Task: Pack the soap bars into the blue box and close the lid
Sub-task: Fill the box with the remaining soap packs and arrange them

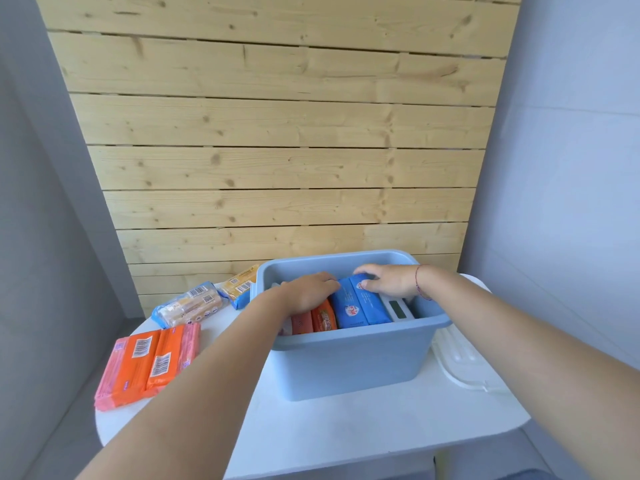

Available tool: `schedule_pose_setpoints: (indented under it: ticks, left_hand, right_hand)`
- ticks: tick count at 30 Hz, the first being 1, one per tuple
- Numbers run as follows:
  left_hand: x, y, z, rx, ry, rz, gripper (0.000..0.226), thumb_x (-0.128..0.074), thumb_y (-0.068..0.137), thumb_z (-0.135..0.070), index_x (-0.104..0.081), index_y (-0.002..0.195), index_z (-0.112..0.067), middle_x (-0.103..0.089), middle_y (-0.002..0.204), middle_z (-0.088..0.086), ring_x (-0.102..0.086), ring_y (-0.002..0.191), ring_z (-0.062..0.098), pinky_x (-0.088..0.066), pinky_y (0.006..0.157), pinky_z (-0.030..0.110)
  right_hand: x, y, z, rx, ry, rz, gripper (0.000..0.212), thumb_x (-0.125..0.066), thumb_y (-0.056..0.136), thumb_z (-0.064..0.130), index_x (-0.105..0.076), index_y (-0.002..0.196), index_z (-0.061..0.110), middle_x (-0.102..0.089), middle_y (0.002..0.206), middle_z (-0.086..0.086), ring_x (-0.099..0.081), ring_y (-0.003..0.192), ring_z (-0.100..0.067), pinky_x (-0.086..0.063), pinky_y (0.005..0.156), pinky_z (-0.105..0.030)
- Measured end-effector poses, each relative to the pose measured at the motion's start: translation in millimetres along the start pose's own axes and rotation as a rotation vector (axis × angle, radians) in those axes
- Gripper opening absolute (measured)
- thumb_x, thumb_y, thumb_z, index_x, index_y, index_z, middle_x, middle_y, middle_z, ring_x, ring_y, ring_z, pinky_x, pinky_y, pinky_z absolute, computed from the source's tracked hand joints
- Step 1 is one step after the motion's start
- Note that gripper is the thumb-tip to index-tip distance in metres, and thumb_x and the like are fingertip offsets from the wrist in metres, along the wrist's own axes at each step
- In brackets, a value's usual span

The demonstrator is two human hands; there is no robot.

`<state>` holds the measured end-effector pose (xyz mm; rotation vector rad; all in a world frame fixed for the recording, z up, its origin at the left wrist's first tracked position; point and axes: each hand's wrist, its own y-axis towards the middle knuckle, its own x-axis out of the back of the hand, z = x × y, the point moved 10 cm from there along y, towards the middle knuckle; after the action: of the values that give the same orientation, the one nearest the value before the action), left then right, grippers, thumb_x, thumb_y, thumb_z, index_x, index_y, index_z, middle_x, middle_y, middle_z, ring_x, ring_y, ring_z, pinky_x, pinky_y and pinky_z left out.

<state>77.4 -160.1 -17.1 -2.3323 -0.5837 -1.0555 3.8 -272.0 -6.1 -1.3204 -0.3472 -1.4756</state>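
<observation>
A: Report the position of the blue box (349, 362).

B: It stands on the white bench (346, 431), lid off, at the centre of the view. The white lid (460, 365) lies flat on the bench at 3 o'clock from the box, touching or just beside its wall.

A: Contents?

B: Blue-wrapped soap bars (358, 304) stand on edge in the middle. Orange-wrapped bars (320, 320) stand at their 9 o'clock. A white item with a grey display (398, 308) sits at their 3 o'clock; its type cannot be determined.

A: State of each grip.

B: The left hand (308, 292) is inside the box, fingers curled down over the orange bars and touching the blue ones; whether it clamps one cannot be told. The right hand (389, 280) holds the far end of the blue-wrapped bars, thumb on the near face.

A: Bars outside the box?

B: An orange and pink stack (149, 365) lies at 9 o'clock. A clear-wrapped pack (188, 306) and a yellow pack (240, 284) lie at 10 o'clock.
</observation>
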Motion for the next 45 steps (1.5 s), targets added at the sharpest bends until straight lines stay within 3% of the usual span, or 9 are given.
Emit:
schedule_pose_setpoints:
  ticks: [5, 10, 16, 19, 25, 29, 34, 40, 45]
  left_hand:
    - [-1.1, -8.7, -0.9, -0.006, -0.059, 0.046, 0.04, -0.031, 0.096, -0.044, -0.051, 0.125, -0.024, -0.053, 0.131, 0.001, -0.05, 0.116, 0.021, -0.038, 0.101, 0.036]
    - [-1.0, -28.8, -12.3, -0.07, 0.047, -0.02, 0.045, -0.027, 0.098, -0.043, -0.048, 0.132, -0.022, -0.049, 0.14, 0.0, -0.042, 0.129, 0.021, -0.028, 0.111, 0.039]
    - [85.1, -100.9, 33.7, -0.253, -0.332, -0.607, 0.029, -0.044, 0.093, -0.033, -0.059, 0.117, -0.036, -0.058, 0.113, -0.027, -0.049, 0.1, -0.018, -0.032, 0.076, -0.006]
    - [123.2, -138.8, 135.9, -0.011, -0.355, -0.97, 0.028, -0.047, 0.089, -0.022, -0.061, 0.112, -0.028, -0.062, 0.116, -0.011, -0.054, 0.107, 0.002, -0.04, 0.085, 0.013]
    - [42.2, -135.7, 289.2, 0.784, 0.03, -0.419, 0.087, -0.053, 0.063, -0.075, -0.034, 0.137, -0.033, -0.02, 0.152, 0.002, -0.013, 0.142, 0.029, -0.018, 0.109, 0.055]
    - [36.5, -133.9, 292.9, 0.813, -0.081, -0.535, 0.084, -0.047, 0.06, -0.079, -0.038, 0.132, -0.035, -0.02, 0.147, 0.005, -0.023, 0.134, 0.033, -0.026, 0.105, 0.055]
    - [40.5, -135.5, 298.8, 0.755, -0.087, -0.614, 0.045, -0.047, 0.086, -0.04, -0.048, 0.13, -0.033, -0.033, 0.141, 0.009, -0.033, 0.125, 0.035, -0.039, 0.098, 0.046]
    - [36.3, -144.5, 298.8, 0.781, -0.048, -0.501, 0.064, -0.059, 0.075, -0.04, -0.036, 0.135, -0.035, -0.037, 0.133, 0.012, -0.034, 0.125, 0.034, -0.045, 0.094, 0.044]
    - [35.3, -176.7, 287.6, 0.839, -0.238, -0.746, 0.058, -0.056, 0.077, -0.043, -0.043, 0.132, -0.029, -0.045, 0.126, 0.013, -0.038, 0.122, 0.034, -0.045, 0.094, 0.047]
  right_hand:
    - [-4.2, -9.5, -2.7, -0.019, 0.012, 0.075, 0.035, -0.036, 0.097, 0.037, -0.046, 0.129, 0.027, -0.049, 0.133, -0.011, -0.051, 0.097, -0.021, -0.052, 0.088, -0.041]
    - [-10.0, -8.1, -2.2, 0.005, -0.044, -0.004, 0.041, -0.032, 0.099, 0.034, -0.04, 0.138, 0.022, -0.05, 0.137, -0.005, -0.048, 0.118, -0.023, -0.041, 0.096, -0.034]
    - [7.0, -20.0, 1.3, 0.048, -0.081, -0.197, 0.05, -0.033, 0.098, 0.04, -0.033, 0.144, 0.02, -0.032, 0.152, -0.007, -0.038, 0.134, -0.024, -0.031, 0.107, -0.032]
    - [7.6, -28.6, 24.3, 0.135, -0.099, -0.245, 0.051, -0.035, 0.098, 0.042, -0.034, 0.144, 0.02, -0.03, 0.152, -0.005, -0.037, 0.135, -0.023, -0.027, 0.11, -0.032]
    - [-8.8, -34.2, 57.7, 0.235, -0.085, -0.246, 0.052, -0.04, 0.096, 0.042, -0.036, 0.142, 0.02, -0.031, 0.151, -0.002, -0.031, 0.139, -0.02, -0.024, 0.113, -0.031]
    - [-17.1, -30.9, 62.8, 0.232, -0.092, -0.241, 0.051, -0.041, 0.096, 0.041, -0.037, 0.141, 0.018, -0.033, 0.15, -0.003, -0.029, 0.139, -0.019, -0.023, 0.113, -0.03]
    - [-23.8, -28.7, 59.4, 0.212, -0.094, -0.217, 0.05, -0.04, 0.096, 0.042, -0.038, 0.141, 0.021, -0.031, 0.15, -0.002, -0.03, 0.139, -0.02, -0.025, 0.113, -0.033]
    - [-25.8, -30.7, 60.0, 0.205, -0.093, -0.208, 0.051, -0.042, 0.095, 0.043, -0.038, 0.141, 0.02, -0.032, 0.149, -0.003, -0.034, 0.136, -0.021, -0.028, 0.11, -0.032]
    - [-24.7, -33.5, 60.4, 0.206, -0.086, -0.195, 0.05, -0.042, 0.095, 0.041, -0.039, 0.14, 0.019, -0.033, 0.149, -0.005, -0.032, 0.138, -0.021, -0.026, 0.111, -0.031]
